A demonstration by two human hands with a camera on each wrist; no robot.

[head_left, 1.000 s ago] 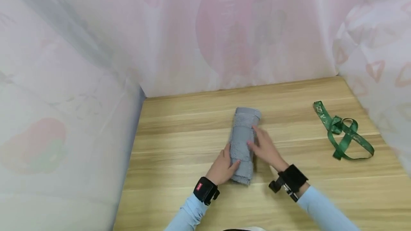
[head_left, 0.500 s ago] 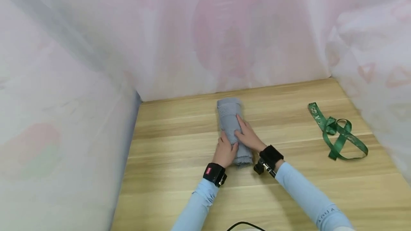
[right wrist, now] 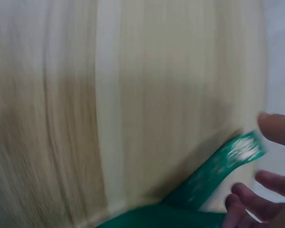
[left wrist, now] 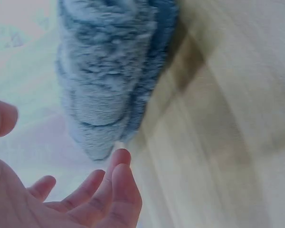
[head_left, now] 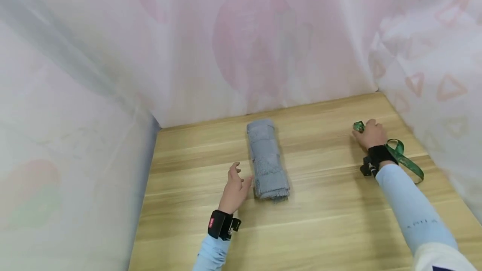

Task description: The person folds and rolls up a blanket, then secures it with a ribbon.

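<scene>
grey rolled towel (head_left: 266, 160) lies mid-table; green ribbon (head_left: 404, 158) tangled loosely at far right.

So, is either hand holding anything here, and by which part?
The left hand holds nothing, open beside the rolled grey towel. The right hand is at the far end of the green ribbon; a closed grip cannot be told.

A wooden table (head_left: 324, 229) stands against pale pink patterned curtains (head_left: 233, 41).

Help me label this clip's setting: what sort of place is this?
Probably a small curtained recording booth, not a lived-in room: a wooden table walled by pink patterned sheeting, holding only a rolled grey towel and a green ribbon.
</scene>
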